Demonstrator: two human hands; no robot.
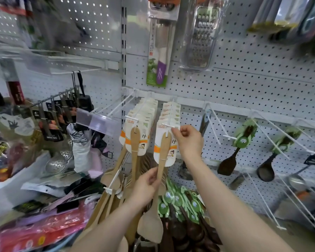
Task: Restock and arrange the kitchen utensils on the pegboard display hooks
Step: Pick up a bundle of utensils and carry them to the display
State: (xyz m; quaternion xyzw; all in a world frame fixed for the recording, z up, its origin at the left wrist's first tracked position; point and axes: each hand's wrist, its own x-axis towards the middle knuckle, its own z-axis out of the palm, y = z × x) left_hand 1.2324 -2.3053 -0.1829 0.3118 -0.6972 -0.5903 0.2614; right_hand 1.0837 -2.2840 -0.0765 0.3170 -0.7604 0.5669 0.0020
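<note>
Left hand [145, 186] grips the wooden spatula [162, 153] mid-handle, fingers curled round it. Right hand [188, 140] is curled, thumb and forefinger pinching the top of the spatula's backing card [159, 151], right at the tip of the white hook [166, 125]. Spatula is at the front of that hook's stack on the pegboard [244, 84], tilted, blade low and left. Cannot tell if the card hole is fully on the hook. The next hook to the left carries a second spatula stack [135, 142]. Green-tagged dark spoons [180, 202] are piled below. Grater [198, 39] and boxed knife [159, 51] hang above.
</note>
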